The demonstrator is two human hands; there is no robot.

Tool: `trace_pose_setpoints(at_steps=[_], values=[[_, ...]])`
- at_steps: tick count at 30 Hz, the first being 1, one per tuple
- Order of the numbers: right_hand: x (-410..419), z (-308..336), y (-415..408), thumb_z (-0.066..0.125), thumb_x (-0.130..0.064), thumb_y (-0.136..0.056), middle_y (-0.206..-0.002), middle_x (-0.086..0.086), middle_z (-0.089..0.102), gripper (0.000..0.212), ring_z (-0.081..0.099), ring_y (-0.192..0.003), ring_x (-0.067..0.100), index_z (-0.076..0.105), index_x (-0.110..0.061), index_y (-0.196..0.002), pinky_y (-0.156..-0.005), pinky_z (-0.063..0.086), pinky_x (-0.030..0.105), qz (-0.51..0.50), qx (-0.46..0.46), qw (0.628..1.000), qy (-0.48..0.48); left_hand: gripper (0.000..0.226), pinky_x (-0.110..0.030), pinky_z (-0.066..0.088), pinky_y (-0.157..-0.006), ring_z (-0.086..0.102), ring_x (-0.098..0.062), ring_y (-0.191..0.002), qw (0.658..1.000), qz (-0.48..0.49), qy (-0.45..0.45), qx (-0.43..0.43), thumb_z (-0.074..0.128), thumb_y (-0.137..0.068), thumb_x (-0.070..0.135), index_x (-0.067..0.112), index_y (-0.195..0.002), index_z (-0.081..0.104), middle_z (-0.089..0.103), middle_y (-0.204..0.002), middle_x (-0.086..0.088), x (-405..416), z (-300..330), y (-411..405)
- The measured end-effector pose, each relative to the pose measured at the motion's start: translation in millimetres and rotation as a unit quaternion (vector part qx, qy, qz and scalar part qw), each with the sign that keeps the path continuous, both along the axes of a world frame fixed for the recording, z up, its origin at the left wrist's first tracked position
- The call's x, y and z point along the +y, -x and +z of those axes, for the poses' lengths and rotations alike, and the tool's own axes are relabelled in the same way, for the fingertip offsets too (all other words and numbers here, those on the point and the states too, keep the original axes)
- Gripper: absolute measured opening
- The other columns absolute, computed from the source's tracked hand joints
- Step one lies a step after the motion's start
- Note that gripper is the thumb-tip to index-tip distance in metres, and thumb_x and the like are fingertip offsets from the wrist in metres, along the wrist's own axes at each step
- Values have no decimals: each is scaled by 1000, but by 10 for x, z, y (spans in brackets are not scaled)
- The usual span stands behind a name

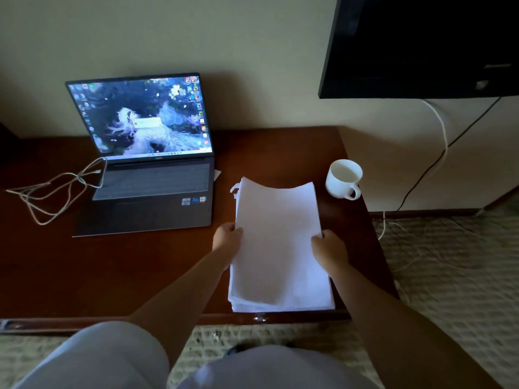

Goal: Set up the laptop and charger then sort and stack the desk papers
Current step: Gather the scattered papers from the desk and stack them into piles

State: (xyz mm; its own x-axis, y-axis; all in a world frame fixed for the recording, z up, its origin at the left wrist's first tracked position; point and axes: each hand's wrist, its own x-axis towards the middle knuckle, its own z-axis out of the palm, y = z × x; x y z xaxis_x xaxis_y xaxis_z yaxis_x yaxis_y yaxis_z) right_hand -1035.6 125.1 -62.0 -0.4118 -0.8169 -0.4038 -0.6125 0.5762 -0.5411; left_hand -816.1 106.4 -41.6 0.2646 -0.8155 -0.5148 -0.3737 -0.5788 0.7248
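Now both hands w/ curled white papers.

One laptop; one paper stack; one mug; two hands: left, right.

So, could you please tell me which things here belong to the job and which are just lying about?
Job: laptop, charger cable, stack of papers gripped by left hand and right hand.
Lying about: white mug, wall screen, floor cables.
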Motion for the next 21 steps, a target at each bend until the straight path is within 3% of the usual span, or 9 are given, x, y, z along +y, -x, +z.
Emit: trace_pose_setpoints(at_steps=[2,3,5,8,11,14,18,21], values=[[13,-27,-72,42,-21,-88,-125,20,51,39,48,-116,39,57,-4,-120,-98,39,37,9,72,997,-35,34,-39,47,-96,54,-27,-109,984,-75,-67,-144,54,-90,25,14,-122,58,57,-122,-10,18,-77,-25],[9,-33,-109,46,-22,-87,-126,21,48,40,47,-116,39,55,-4,-122,-100,40,38,-3,63,997,-39,41,-37,43,-98,49,-27,-113,975,-95,-85,-184,55,-90,28,15,-128,52,50,-128,-10,16,-69,-26],[-20,-46,-154,54,-23,-83,-126,20,44,42,52,-108,39,54,-5,-121,-90,48,37,-36,-6,999,-32,51,-33,44,-90,45,-24,-106,982,-86,-103,-135,62,-89,30,14,-134,44,39,-132,-11,-2,-8,-16],[-57,-7,-160,61,-22,-80,-121,18,49,36,59,-91,33,57,-6,-112,-65,45,28,-68,-105,992,-19,55,-34,49,-86,51,-23,-100,992,-47,-105,-42,70,-84,27,12,-131,45,47,-122,-9,-33,2,-22],[-56,-28,-122,60,-27,-74,-103,11,63,27,61,-86,29,59,-16,-98,-73,52,34,-80,-132,988,-4,52,-37,51,-81,56,-23,-94,997,-20,-73,16,72,-82,16,11,-128,49,56,-109,-5,-19,-24,-21],[-33,-46,-146,60,-34,-71,-99,5,62,32,59,-94,30,56,-25,-101,-83,51,37,-74,-120,990,-21,54,-39,53,-79,60,-24,-93,997,-21,-42,59,71,-83,13,17,-130,44,56,-108,-2,22,-50,2],[-5,-42,-216,68,-17,-74,-101,9,63,38,62,-85,28,54,-12,-109,-72,50,32,-104,-185,977,31,64,-49,55,-80,60,-28,-94,982,13,-56,178,68,-84,6,23,-133,31,54,-115,-8,58,-37,38],[-10,13,-247,68,-4,-75,-98,10,61,44,58,-75,22,46,-12,-113,-63,45,28,-146,-229,960,64,80,-51,52,-82,56,-33,-102,980,46,-68,182,67,-82,0,28,-141,21,50,-119,-9,32,8,10]])
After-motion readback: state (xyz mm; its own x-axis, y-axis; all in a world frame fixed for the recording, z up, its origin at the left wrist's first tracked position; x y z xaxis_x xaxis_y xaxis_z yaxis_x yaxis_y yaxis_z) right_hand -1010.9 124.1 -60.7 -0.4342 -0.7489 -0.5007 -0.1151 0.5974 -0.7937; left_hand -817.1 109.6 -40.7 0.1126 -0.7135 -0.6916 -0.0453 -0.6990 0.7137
